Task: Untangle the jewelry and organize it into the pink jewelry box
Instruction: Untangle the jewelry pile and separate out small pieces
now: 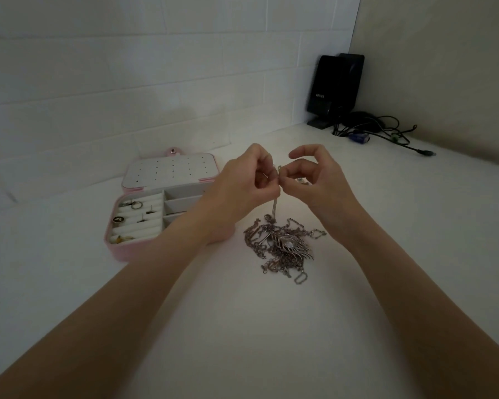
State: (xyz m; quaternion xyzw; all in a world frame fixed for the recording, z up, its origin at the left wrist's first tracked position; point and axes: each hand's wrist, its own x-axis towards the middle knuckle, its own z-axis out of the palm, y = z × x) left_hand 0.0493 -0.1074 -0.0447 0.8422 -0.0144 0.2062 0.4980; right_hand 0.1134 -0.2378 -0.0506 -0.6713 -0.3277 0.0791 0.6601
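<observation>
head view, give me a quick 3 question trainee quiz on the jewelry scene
1. True or false: the box is open.
2. Both hands, left and right, pinch: A) a ring B) a chain C) a cable
3. The pile lies on which side of the box?

Key
1. true
2. B; the chain hangs down to the pile
3. right
</observation>
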